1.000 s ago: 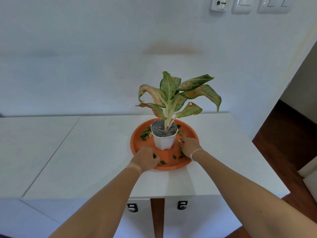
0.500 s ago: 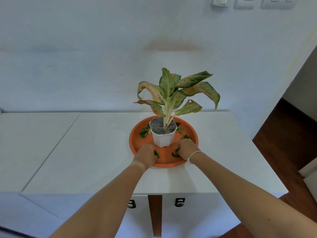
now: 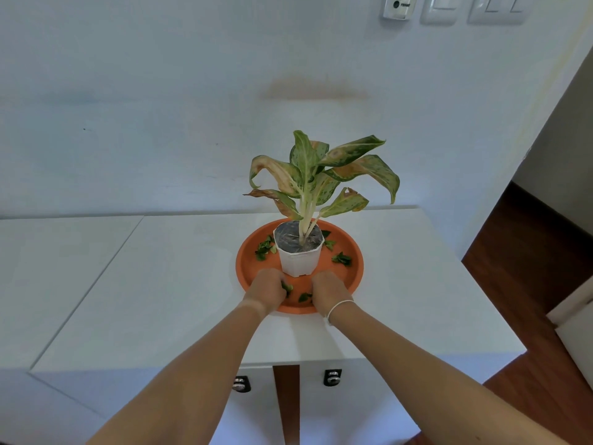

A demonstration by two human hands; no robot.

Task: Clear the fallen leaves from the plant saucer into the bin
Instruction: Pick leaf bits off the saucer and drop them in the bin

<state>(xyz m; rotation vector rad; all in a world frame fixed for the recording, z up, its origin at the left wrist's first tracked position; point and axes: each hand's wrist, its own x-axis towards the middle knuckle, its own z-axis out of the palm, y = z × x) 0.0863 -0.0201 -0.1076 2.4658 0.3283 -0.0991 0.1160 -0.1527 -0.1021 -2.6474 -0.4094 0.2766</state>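
An orange plant saucer sits on the white cabinet top with a white pot and its plant in the middle. Fallen leaf pieces lie left of the pot, right of it and behind it. At the saucer's near rim, my left hand is curled round green leaf pieces. My right hand is curled beside it, a leaf piece sticking out at its thumb side. The fingertips of both hands are hidden. No bin is in view.
The white cabinet top runs left and ends at a front edge below my forearms, with two knobs underneath. A white wall stands behind the plant. Dark wooden floor lies to the right.
Both hands have drawn in towards each other at the saucer's near rim in front of the pot. Loose leaf pieces at the front of the saucer are now gathered at the hands.
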